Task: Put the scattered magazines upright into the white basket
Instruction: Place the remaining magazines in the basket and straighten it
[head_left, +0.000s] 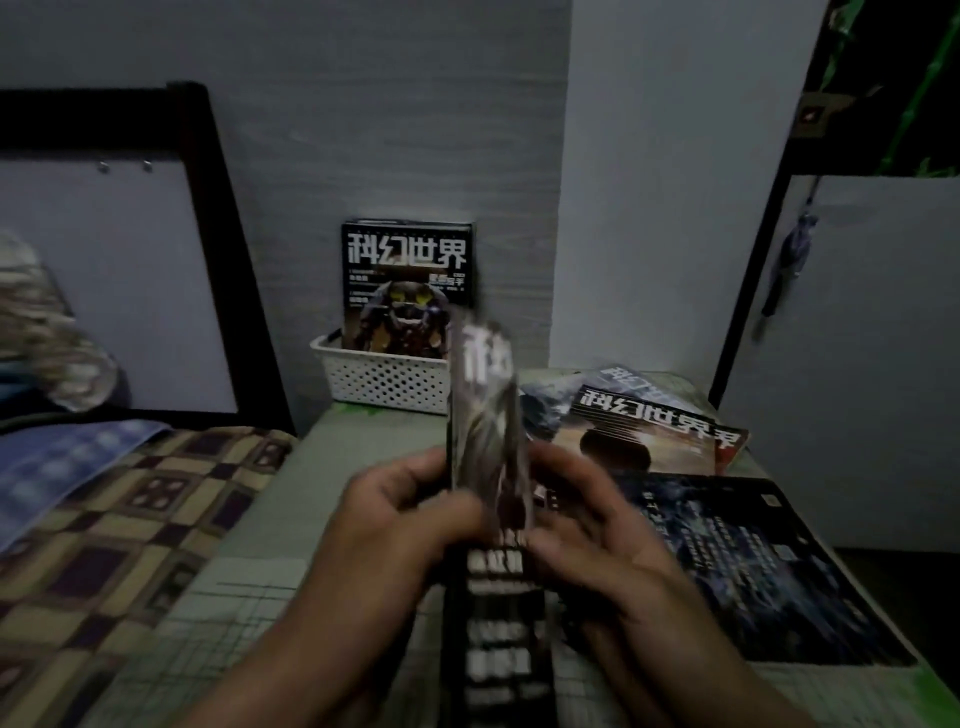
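A white perforated basket (387, 382) stands at the far end of the bed against the wall. One dark magazine (408, 283) stands upright inside it, cover facing me. Both hands hold another magazine (485, 405) in front of me, raised on edge and blurred. My left hand (405, 512) grips its left side. My right hand (597, 525) grips its right side. To the right, a magazine with a brown cover (654, 434) lies on others. A dark blue magazine (753, 566) lies flat nearer to me.
A checked blanket (119, 519) covers the bed on the left. A black-framed white board (119, 260) leans at the back left. A white cabinet (857, 338) stands on the right, close to the bed's edge.
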